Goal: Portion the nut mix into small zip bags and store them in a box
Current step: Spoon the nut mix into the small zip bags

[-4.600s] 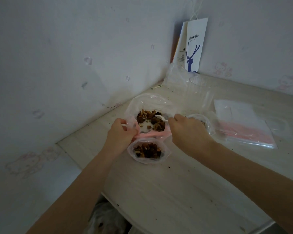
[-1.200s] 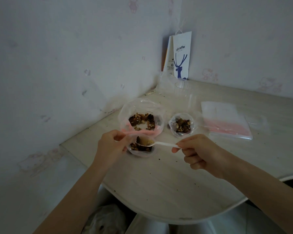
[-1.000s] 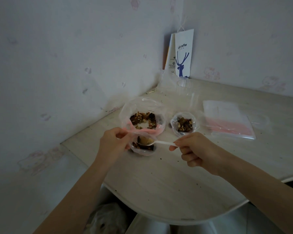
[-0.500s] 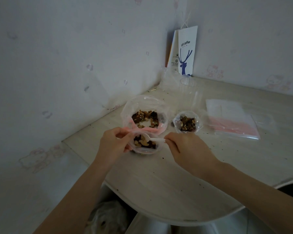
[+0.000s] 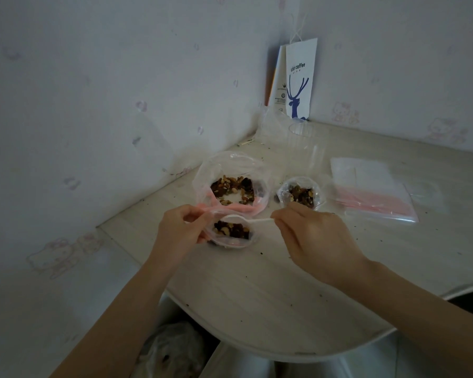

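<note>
Left hand [image 5: 179, 230] pinches the rim of a small zip bag [image 5: 231, 233]; right hand [image 5: 311, 241] pinches a white spoon [image 5: 247, 219], its bowl indistinct against the plastic.

A single wide-angle camera sat on the person's head, looking forward and down across the counter [image 5: 257, 296] toward the wall corner [image 5: 260, 77]. It was close: the left forearm [image 5: 115, 317] and right forearm [image 5: 421, 296] entered from the bottom edge.
</note>
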